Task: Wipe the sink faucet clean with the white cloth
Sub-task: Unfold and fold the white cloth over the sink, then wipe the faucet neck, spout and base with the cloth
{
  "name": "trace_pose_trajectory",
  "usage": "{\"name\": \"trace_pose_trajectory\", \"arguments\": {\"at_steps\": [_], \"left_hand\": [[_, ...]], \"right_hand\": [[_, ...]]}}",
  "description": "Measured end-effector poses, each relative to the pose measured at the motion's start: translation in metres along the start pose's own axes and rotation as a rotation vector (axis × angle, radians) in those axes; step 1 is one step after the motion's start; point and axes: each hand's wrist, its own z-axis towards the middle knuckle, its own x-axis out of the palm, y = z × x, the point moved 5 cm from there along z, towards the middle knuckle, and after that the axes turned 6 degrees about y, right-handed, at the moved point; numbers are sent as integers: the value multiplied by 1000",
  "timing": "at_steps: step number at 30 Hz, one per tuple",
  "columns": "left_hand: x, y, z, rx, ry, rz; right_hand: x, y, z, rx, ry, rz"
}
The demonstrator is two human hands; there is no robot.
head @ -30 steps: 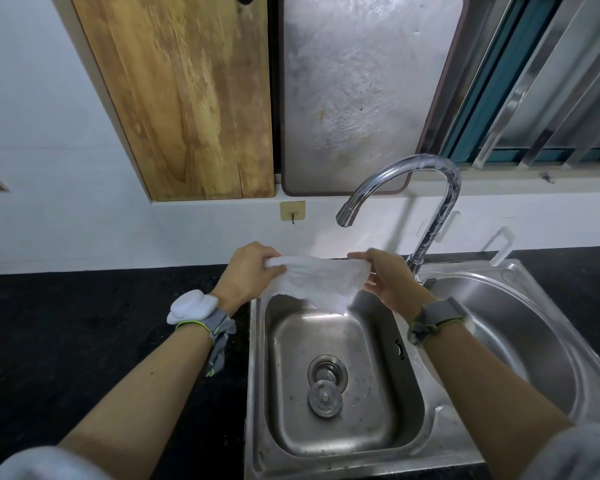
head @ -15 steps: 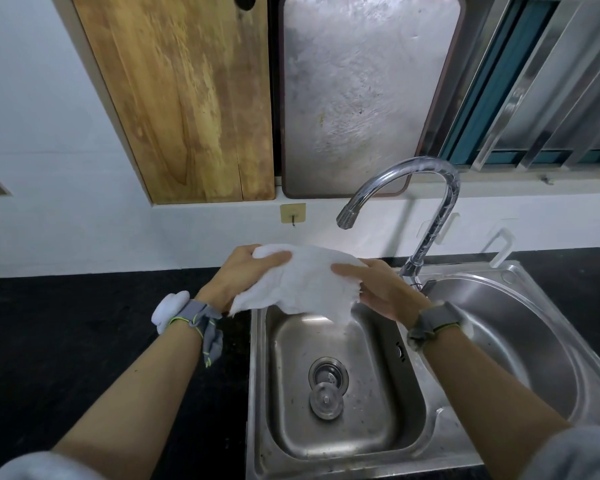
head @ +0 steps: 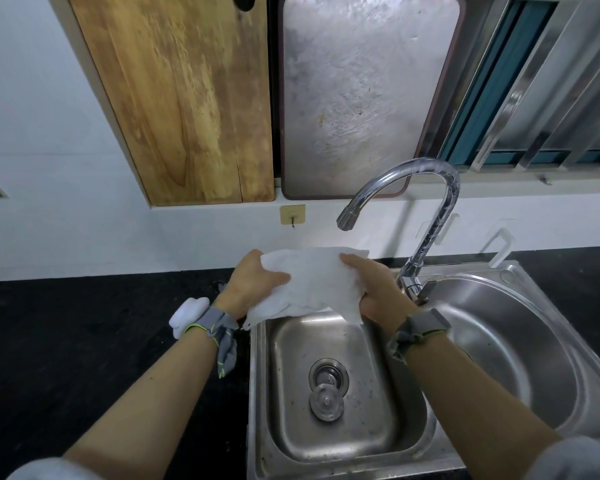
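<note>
The white cloth point(head: 317, 282) is bunched between both hands above the back edge of the small sink basin. My left hand point(head: 253, 285) grips its left side with the thumb on top. My right hand point(head: 378, 292) holds its right side, fingers wrapped round the fabric. The chrome gooseneck faucet point(head: 430, 209) rises behind and to the right of my right hand, its spout point(head: 347, 216) pointing down just above the cloth. Neither hand nor the cloth touches the faucet.
A steel double sink: the small square basin point(head: 291, 410) with a drain strainer point(head: 328, 374) and loose stopper point(head: 326, 401), and a round basin point(head: 520, 358) at right. Black countertop point(head: 84, 341) lies left. A wooden board point(head: 187, 98) and a metal tray point(head: 364, 91) lean on the wall.
The cloth, stretched flat between both hands a second ago, has been gathered into a bunch. My hands have come closer together, and my right hand has closed round the fabric.
</note>
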Motion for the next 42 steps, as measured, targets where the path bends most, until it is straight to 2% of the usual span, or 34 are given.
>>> {"name": "trace_pose_trajectory", "arguments": {"at_steps": [2,6,8,11,13,15,17,18,20,22,23,25,27,30,32,34,36,39,42], "left_hand": [[7,-4,1,-14,-79,37],[22,-11,3,-45,-57,-51],[29,-16,1,-80,-17,-257],[40,-26,-5,-103,162,-668],[41,-33,-9,-62,250,-743],[37,-36,-12,-41,227,-698],[30,-32,-14,-52,164,-743],[27,-28,-13,-56,139,-796],[21,-24,-12,-51,115,-910],[20,-26,-13,-46,151,-1022],[21,-30,-15,-46,186,-1087],[26,-35,-15,-50,260,-1193],[30,-40,-15,-44,338,-1234],[33,-44,-11,19,395,-1040],[29,-42,-6,56,324,-744],[23,-37,-1,71,205,-469],[23,-34,3,71,184,-272],[33,-35,6,72,209,-11],[38,-42,12,113,134,54]], "right_hand": [[5,4,0,-140,-90,-178],[30,6,-8,-377,-68,-577],[41,6,-13,-481,-38,-736],[59,2,-27,-636,19,-852],[68,-2,-33,-700,48,-889],[72,-5,-31,-636,145,-886],[67,-7,-26,-472,240,-702],[61,-7,-23,-409,228,-576],[42,-2,-20,-418,27,-464],[22,2,-17,-423,-224,-520],[16,0,-14,-358,-261,-502],[12,-12,-5,-96,-130,-338],[19,-21,-5,87,105,-137],[32,-21,-5,38,338,183],[38,-13,-6,-36,430,309],[39,-9,-8,-31,452,441],[32,-4,-8,-10,364,483],[13,7,-7,-60,149,370],[-6,17,-3,-97,-61,362]]}}
